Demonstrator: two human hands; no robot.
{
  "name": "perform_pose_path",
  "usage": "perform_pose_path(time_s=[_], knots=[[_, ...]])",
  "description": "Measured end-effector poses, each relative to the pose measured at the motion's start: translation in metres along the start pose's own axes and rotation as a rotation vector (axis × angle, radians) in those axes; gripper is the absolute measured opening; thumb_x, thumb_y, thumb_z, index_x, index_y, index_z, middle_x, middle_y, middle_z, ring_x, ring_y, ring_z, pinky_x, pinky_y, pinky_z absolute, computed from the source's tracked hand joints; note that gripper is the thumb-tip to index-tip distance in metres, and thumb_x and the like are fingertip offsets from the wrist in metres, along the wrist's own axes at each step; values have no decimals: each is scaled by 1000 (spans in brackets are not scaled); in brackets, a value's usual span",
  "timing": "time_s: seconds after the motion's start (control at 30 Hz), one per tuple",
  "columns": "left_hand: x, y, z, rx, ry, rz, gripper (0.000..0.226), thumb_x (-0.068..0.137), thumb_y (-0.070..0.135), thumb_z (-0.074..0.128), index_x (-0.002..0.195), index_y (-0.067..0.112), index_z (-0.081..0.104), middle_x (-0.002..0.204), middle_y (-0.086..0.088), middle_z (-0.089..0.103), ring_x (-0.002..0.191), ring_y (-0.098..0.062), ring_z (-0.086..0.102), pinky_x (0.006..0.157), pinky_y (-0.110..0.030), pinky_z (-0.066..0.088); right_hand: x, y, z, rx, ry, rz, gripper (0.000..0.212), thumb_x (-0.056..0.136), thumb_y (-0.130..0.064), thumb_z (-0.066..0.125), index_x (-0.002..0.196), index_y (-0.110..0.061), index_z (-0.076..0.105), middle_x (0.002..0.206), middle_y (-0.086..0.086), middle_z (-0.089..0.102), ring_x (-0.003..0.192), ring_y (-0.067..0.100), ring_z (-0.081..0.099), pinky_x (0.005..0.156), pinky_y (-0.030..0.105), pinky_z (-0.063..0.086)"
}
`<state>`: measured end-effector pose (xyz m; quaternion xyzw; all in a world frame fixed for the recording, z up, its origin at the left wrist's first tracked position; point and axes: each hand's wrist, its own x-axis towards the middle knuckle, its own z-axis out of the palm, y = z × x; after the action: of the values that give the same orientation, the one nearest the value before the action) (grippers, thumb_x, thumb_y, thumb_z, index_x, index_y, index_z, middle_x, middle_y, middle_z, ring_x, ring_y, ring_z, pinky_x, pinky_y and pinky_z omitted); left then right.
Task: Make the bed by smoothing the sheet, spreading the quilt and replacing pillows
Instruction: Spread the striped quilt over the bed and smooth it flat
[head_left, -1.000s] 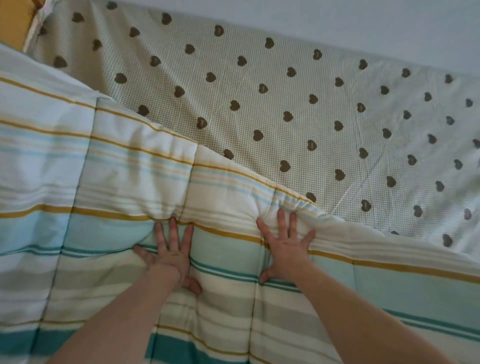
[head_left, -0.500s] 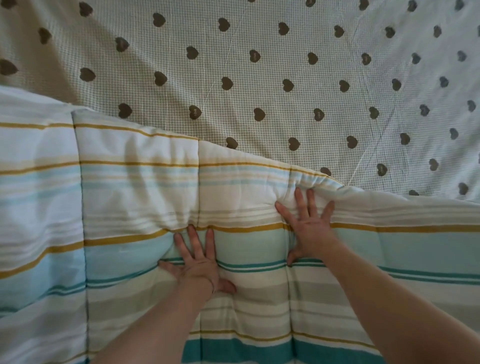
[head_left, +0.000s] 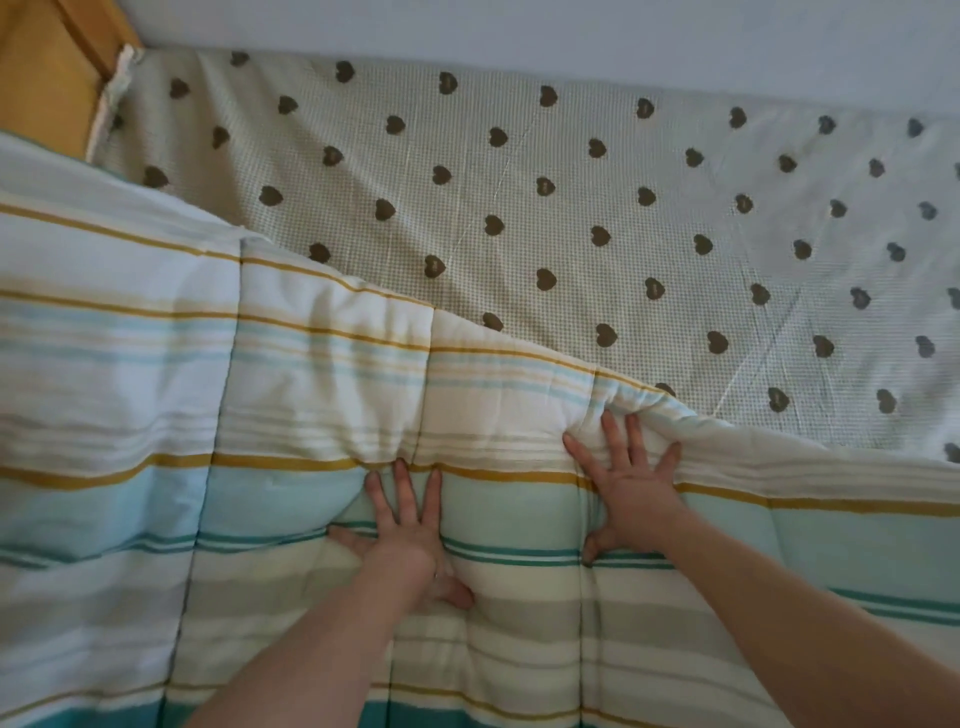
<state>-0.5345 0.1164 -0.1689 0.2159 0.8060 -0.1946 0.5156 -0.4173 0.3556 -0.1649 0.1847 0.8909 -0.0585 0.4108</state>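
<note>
Across the near half of the bed lies the striped quilt (head_left: 322, 395), its bands of white, pale blue, mustard and teal running left to right, so its long axis as seen goes across the view. Its stitched seams run the other way, from near to far. Its far edge slants: it reaches farthest at the left and falls back toward the near side at the right, where it ends in a puffed fold just beyond the right hand.

Both hands press flat on the quilt, palms down, arms coming in from the near edge. The left hand (head_left: 402, 540) has its fingers straight and spread, pointing toward the far side, the thumb out to the right; its fingertips reach the mustard stripe, and the padding dips round the palm. The right hand (head_left: 631, 493) lies farther out and to the right, fingers likewise straight and splayed, the tips pushing into the bunched fold at the quilt's edge. Neither grip holds anything; both are wide and flat.

Beyond the quilt the sheet (head_left: 571, 223) is bare, a fine check printed with dark hearts, with a few faint creases. At the far left corner stands a yellow wooden headboard (head_left: 47, 78), and a pale wall (head_left: 519, 31) runs along the far side.
</note>
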Motion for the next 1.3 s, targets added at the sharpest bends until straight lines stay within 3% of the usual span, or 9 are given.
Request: perform_pose_path(time_s=[0.1, 0.2, 0.3, 0.43, 0.53, 0.67, 0.8, 1.13, 1.3], knots=[[-3, 2, -43, -58, 41, 13, 123, 65, 61, 75, 154, 26, -3, 157, -20, 3, 141, -48, 13, 107, -67, 23, -12, 1, -23, 62, 79, -6, 126, 51, -76, 74, 148, -53, -3, 160, 6, -17, 148, 35, -12, 106, 76, 6], [-16, 2, -122, 118, 454, 236, 36, 90, 26, 59, 123, 15, 56, 128, -9, 58, 112, -29, 57, 92, -42, 49, -4, 1, -63, 245, 342, 3, 99, 61, -75, 71, 145, -42, 30, 157, 2, 17, 144, 27, 16, 114, 62, 18], [0, -28, -173, 331, 862, 183, 76, 80, 39, 71, 142, 24, 31, 144, -3, 41, 130, -25, 41, 102, -53, 38, 26, -16, -85, 271, 349, 36, 129, 61, -62, 81, 155, -30, -1, 164, 4, 0, 150, 30, 3, 115, 65, 13], [39, -87, -178, 407, 728, -60, 144, 52, 74, 76, 151, 22, -15, 154, -2, 32, 140, -23, 32, 110, -60, 20, 58, -54, -53, 85, 358, 128, 129, 68, -58, 78, 154, -28, -13, 154, 11, 22, 142, 35, 21, 107, 75, 12], [45, -94, -147, 383, 768, -3, 128, 63, 69, 74, 153, 23, -4, 134, -5, 55, 123, -27, 50, 99, -44, 35, 50, -61, -42, 89, 457, 150, 116, 72, -56, 75, 154, -24, -2, 146, 10, 33, 135, 33, 32, 106, 67, 22], [10, -93, -112, 341, 901, 45, 45, 87, 48, 55, 130, 40, 43, 106, 3, 65, 102, -24, 59, 88, -38, 37, 5, -69, -18, -82, 712, 37, 48, 92, -27, 53, 137, -22, 36, 124, 1, 55, 112, 26, 50, 93, 46, 37], [-43, -119, -83, 305, 990, 104, 34, 82, 31, 60, 114, 38, 52, 92, 7, 64, 91, -21, 61, 83, -39, 43, -45, -71, -11, -102, 713, -63, 45, 86, -23, 65, 128, -23, 49, 111, -1, 62, 101, 22, 58, 89, 42, 41], [-133, -158, 0, 276, 297, 172, 38, 97, 30, 41, 134, 33, 49, 137, -3, 53, 122, -24, 52, 103, -35, 42, -152, -130, -32, -128, -165, -365, 45, 88, -23, 65, 131, -19, 54, 119, 6, 64, 107, 26, 62, 90, 39, 51], [-137, -149, -49, 145, -53, 133, 94, 59, 75, 67, 136, 26, 46, 137, 1, 51, 113, -20, 54, 95, -35, 46, -138, -151, -41, -145, -320, -361, 56, 85, -22, 72, 137, -19, 49, 127, 9, 61, 116, 30, 57, 96, 42, 48]])
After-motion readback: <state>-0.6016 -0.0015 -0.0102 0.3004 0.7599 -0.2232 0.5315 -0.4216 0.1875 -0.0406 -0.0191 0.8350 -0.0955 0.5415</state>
